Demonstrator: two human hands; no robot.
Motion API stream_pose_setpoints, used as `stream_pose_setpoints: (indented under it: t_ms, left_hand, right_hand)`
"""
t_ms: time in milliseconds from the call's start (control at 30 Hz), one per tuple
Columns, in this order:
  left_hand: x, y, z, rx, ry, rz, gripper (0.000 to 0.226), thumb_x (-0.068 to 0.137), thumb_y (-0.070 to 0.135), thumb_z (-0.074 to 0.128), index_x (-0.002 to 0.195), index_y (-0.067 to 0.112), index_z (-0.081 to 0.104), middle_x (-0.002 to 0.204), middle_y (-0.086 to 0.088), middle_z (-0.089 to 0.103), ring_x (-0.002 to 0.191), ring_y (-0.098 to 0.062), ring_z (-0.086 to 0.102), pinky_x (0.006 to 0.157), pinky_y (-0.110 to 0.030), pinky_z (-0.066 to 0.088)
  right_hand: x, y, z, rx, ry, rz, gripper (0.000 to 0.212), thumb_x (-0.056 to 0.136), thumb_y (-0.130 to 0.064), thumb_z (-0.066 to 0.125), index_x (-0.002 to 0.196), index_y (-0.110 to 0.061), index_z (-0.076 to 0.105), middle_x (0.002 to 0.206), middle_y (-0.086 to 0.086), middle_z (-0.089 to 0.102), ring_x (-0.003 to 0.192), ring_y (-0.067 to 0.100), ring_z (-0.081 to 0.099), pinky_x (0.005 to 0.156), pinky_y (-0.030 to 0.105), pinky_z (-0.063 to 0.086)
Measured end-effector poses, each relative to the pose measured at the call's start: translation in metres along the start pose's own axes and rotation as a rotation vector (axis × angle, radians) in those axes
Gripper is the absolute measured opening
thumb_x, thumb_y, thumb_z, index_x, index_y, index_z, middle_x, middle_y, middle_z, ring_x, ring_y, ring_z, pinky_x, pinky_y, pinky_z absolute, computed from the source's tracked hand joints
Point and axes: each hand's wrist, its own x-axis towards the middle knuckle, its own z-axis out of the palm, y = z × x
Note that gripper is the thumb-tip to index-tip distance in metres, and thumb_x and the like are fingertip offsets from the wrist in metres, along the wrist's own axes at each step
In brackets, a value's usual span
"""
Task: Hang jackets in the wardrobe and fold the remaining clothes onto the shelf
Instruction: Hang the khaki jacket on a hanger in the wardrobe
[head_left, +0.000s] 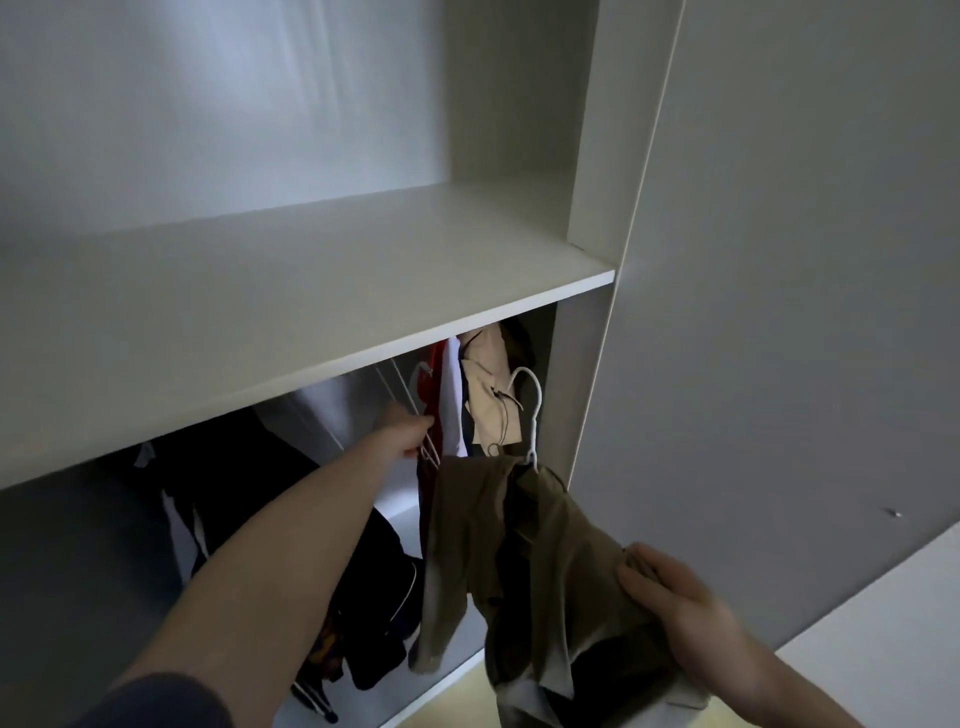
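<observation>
Olive jacket (524, 561) on its white hanger (532, 410) droops leftward from the right hand (675, 613) gripping its cloth.

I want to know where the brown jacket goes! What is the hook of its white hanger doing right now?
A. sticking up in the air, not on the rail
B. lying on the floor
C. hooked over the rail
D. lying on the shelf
A: the white hanger pokes up free from the brown jacket, which the right hand holds up, while the left hand reaches among the hung clothes.
</observation>
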Motion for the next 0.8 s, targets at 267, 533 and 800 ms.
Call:
stream_pose_setpoints:
  t_ms: [267, 533, 800]
  left_hand:
    - [0.018, 0.004, 0.02, -0.08, -0.111, -0.064, 0.042, 0.099, 0.03, 0.065, 0.129, 0.001, 0.06, 0.123, -0.019, 0.067, 0.11, -0.031, 0.067, 0.087, -0.04, 0.057]
    - [0.02, 0.0, 0.022, -0.404, -0.113, -0.109, 0.032, 0.102, 0.008, 0.053, 0.128, -0.009, 0.059, 0.09, -0.014, 0.066, 0.08, -0.024, 0.063, 0.068, -0.032, 0.051]
    - [0.016, -0.065, -0.035, -0.41, 0.129, -0.11, 0.02, 0.101, 0.004, 0.057, 0.114, -0.008, 0.067, 0.1, -0.02, 0.071, 0.082, -0.029, 0.068, 0.075, -0.035, 0.059]
  right_hand:
    - [-0.009, -0.012, 0.015, -0.079, 0.033, -0.003, 0.032, 0.098, -0.013, 0.062, 0.067, -0.018, 0.056, 0.063, -0.012, 0.049, 0.066, 0.004, 0.048, 0.065, 0.022, 0.036]
    - [-0.01, -0.021, 0.025, -0.056, 0.021, 0.002, 0.028, 0.098, -0.014, 0.062, 0.078, 0.002, 0.05, 0.071, 0.001, 0.046, 0.073, 0.012, 0.047, 0.072, 0.034, 0.035]
    - [0.016, -0.021, 0.079, 0.02, -0.062, 0.007, 0.027, 0.099, -0.02, 0.063, 0.074, -0.012, 0.058, 0.07, -0.003, 0.051, 0.07, 0.01, 0.05, 0.068, 0.029, 0.038]
